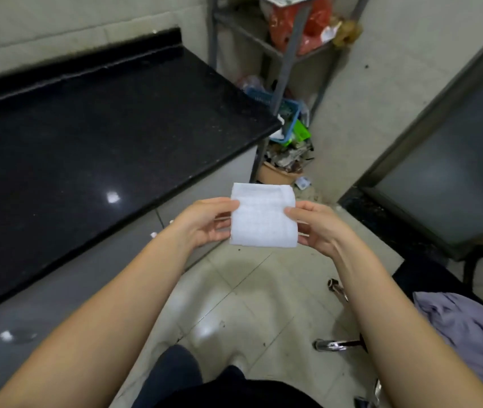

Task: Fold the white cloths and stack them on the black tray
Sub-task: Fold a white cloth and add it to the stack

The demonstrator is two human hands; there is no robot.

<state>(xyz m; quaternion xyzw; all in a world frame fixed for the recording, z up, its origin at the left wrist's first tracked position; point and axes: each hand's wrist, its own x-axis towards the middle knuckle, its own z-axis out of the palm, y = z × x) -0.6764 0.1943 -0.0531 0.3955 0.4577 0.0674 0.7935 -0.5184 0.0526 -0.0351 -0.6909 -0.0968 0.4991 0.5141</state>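
A small white cloth [262, 216], folded into a rough square, hangs in the air over the floor in the middle of the view. My left hand [205, 220] pinches its left edge near the top. Its right edge is pinched by my right hand [314, 223]. The cloth faces me flat and upright. No black tray shows in the view.
A black stone counter [102, 136] fills the left side. Behind the cloth stands a metal shelf rack [287, 63] with bags, baskets and clutter at its foot. A framed glass panel [452, 172] leans at the right. A purple garment [466, 328] lies on a chair at the lower right.
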